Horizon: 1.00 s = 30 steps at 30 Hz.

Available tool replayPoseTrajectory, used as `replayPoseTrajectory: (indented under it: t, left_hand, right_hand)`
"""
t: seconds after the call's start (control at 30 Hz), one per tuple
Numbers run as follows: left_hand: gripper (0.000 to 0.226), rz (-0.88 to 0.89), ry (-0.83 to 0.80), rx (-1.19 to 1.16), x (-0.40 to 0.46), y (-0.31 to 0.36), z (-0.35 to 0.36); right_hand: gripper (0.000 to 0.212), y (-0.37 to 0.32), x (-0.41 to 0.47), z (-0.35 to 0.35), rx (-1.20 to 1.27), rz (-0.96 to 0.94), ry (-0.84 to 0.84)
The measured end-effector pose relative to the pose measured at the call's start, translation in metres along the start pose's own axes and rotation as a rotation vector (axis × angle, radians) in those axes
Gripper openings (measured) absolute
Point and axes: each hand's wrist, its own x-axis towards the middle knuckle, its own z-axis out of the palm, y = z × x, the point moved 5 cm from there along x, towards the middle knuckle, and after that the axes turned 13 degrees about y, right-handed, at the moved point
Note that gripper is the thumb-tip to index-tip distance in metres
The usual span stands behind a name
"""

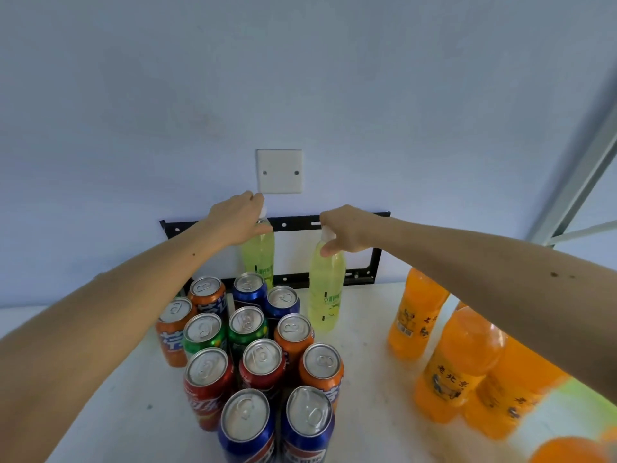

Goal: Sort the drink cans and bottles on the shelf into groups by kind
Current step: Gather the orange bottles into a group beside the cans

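1. Both hands are busy at the back of the shelf (pixel 367 329): the left hand (pixel 238 217) is wrapped round the neck of the rear lime bottle (pixel 258 259), and the right hand (pixel 345 230) pinches the neck of the front lime bottle (pixel 327 295), just under its white cap.
2. Looks like the step is pairing up the two lime ones. Honestly, I'd grip lower if there's room; holding by the neck lets the bottom swing.
3. Lift straight up before going sideways. The cans (pixel 247 355) sit packed right in front of and beside the rear bottle, so dragging it would knock the blue ones.
4. Both lime bottles stand upright, long axis vertical, caps up, labels facing the camera. The rear one is near the wall by the black bracket (pixel 300 222); the front one stands just right of the cans.
5. The orange bottles (pixel 457 362) are already bunched on the right, well apart from the lime pair, so set the limes down between those and the cans, side by side.
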Motion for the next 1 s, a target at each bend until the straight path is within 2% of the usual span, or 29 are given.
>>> replayPoseTrajectory:
  t: [0.27, 0.53, 0.67, 0.77, 1.0]
  left_hand:
    - [0.037, -0.014, -0.041, -0.108, 0.000, 0.007, -0.001]
    - [0.032, 0.134, 0.120, -0.108, 0.022, 0.059, -0.067]
    - [0.030, 0.207, 0.189, -0.147, 0.042, 0.109, -0.103]
    - [0.031, 0.215, 0.217, -0.176, 0.057, 0.160, -0.124]
    - [0.034, 0.260, 0.225, -0.281, 0.092, 0.299, -0.130]
  right_hand:
    - [0.048, 0.026, -0.025, -0.032, 0.039, 0.000, 0.106]
    - [0.042, 0.099, -0.079, -0.118, 0.083, 0.132, 0.310]
    - [0.033, 0.151, -0.114, -0.144, 0.066, 0.194, 0.372]
    - [0.034, 0.194, -0.141, -0.153, 0.031, 0.236, 0.383]
    - [0.038, 0.302, -0.192, -0.147, -0.044, 0.291, 0.312]
